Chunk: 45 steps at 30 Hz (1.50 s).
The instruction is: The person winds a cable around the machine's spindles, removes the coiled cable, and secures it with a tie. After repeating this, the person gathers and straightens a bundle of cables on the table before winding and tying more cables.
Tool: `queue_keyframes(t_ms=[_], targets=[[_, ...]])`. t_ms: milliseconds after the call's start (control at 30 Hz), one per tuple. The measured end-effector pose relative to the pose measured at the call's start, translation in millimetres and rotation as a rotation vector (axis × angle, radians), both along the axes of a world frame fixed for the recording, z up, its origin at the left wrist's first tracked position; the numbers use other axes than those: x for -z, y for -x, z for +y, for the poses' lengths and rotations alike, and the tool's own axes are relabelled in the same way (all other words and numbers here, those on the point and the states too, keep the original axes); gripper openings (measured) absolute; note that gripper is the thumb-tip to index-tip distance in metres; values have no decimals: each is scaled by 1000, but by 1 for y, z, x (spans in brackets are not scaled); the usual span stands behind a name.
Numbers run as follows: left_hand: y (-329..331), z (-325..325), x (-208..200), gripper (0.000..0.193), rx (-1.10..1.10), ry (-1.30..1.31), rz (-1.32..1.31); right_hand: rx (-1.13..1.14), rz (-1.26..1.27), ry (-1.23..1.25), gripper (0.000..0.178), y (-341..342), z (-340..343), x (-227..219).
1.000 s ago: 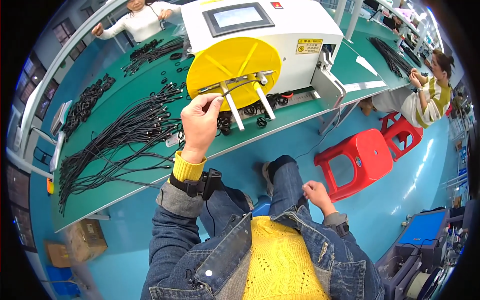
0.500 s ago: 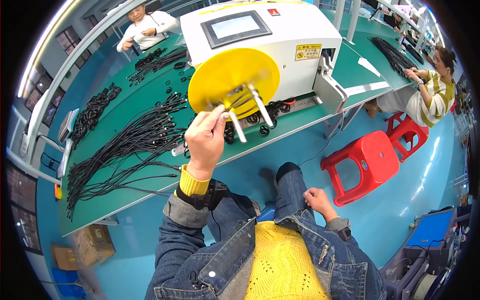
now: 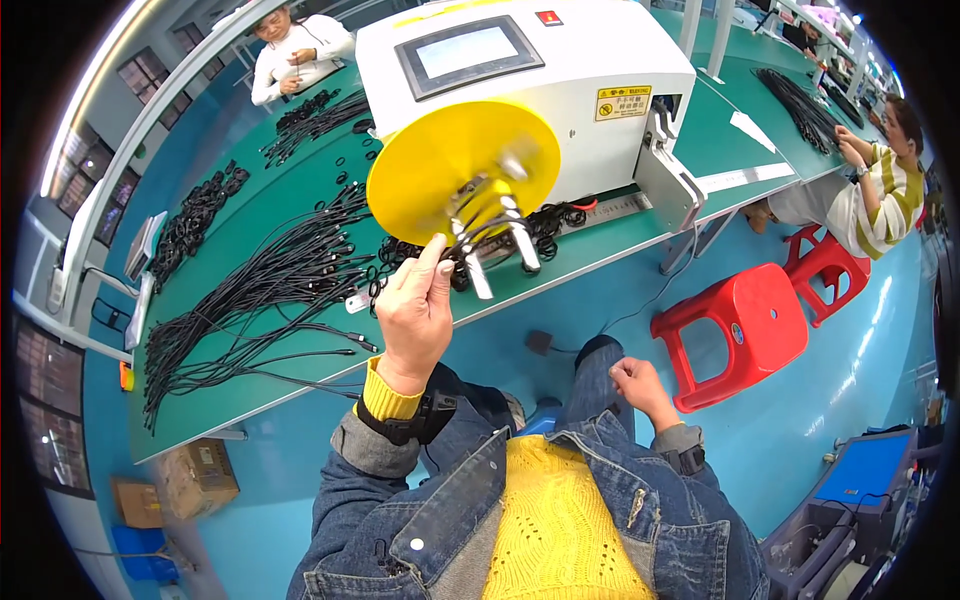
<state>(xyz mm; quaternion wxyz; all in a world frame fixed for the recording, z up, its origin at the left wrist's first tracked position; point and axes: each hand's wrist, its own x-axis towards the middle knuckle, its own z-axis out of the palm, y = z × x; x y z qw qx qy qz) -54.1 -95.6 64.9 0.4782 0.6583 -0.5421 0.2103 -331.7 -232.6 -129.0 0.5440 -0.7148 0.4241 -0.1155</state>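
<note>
With thumb and forefinger pinched together, my left hand [image 3: 413,318] grips a black cable [image 3: 483,232] at the front of the winding machine [image 3: 590,110]. The cable curves around the shiny metal pegs [image 3: 520,235] that stick out of the machine's yellow disc [image 3: 415,170]. Both pegs and the disc's centre are smeared by motion. Over my thigh, away from the table, my right hand [image 3: 640,390] is closed, and nothing shows in its fingers.
Loose black cables [image 3: 260,270] cover the green table [image 3: 215,390] at left, with coiled bundles [image 3: 195,225] beyond. Red stools [image 3: 745,330] stand at right. One person [image 3: 300,60] works across the table; another [image 3: 880,190] handles cables at right. Cardboard boxes [image 3: 197,480] sit below.
The pegs have turned, and more of the cable now lies looped around them. My left hand stays close to the disc, slightly lower. My right hand keeps its place over my thigh.
</note>
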Motion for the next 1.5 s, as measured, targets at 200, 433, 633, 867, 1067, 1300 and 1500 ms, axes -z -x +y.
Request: queue_keyframes(t_ms=[200,433,633,867,1067,1300,1500], targets=[[13,-9,-15,32,1,-53,-49,-137,-192,277,17,-49,-17,-85],[31,-22,-37,32,-143,-247,-361,-175,-584,757,15,-131,-13,-183],[31,-26,-49,24,-82,-250,-375,-169,-637,745,12,-152,-9,-183],[25,-32,-64,10,-26,-207,-480,-225,-733,342,8,-149,-11,-183],[49,-37,-58,9,91,-178,-428,-131,-748,60,7,-151,-1,-171],[43,-46,-64,9,128,-404,-400,-462,-842,15,13,-150,-6,-154],[68,-11,-74,14,224,-322,-368,-503,-841,-66,11,-145,1,-162]])
